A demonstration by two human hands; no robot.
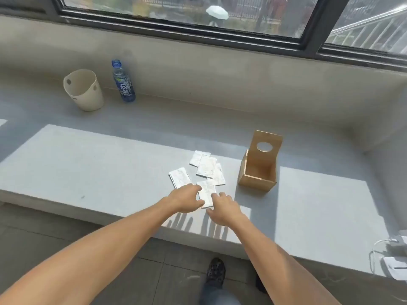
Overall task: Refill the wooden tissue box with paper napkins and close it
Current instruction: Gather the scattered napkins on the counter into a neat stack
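Note:
A wooden tissue box [257, 172] stands on the grey ledge [88, 168] with its lid [267, 148] swung up; the lid has a round hole. The box looks hollow inside. Left of it lie several folded white paper napkins [206, 166], loosely spread. The nearest napkin [207, 192] lies between my two hands. My left hand [187, 199] rests on its left edge, fingers spread. My right hand [224, 208] touches its lower right edge, fingers apart. Neither hand has lifted it.
A cream plastic bucket [84, 90] and a blue-labelled drink bottle [123, 81] stand at the back left of the ledge, below the window. White cables and a white device [394, 260] lie at the right edge. My shoe [215, 271] is on the tiled floor.

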